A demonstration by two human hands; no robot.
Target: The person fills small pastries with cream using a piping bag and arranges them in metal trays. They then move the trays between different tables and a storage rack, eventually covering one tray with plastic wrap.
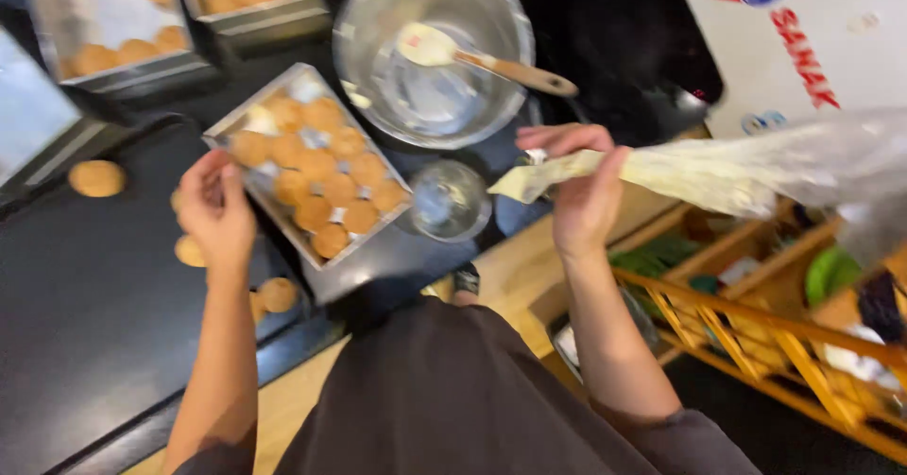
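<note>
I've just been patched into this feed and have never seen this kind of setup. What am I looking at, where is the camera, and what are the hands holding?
There is no machine here: one camera worn on a person's head looks down at their two bare hands. The right hand grips a clear piping bag of pale cream near its tip. The left hand is curled over a dark tray bearing a few loose round cookies; whether it holds one is too blurred to tell. Between the hands sits a metal pan packed with golden cookies. Behind it stand a steel bowl with a spatula and a small glass bowl.

Both forearms extended; left hand (217, 212) cupped, right hand (583, 191) gripping.
</note>
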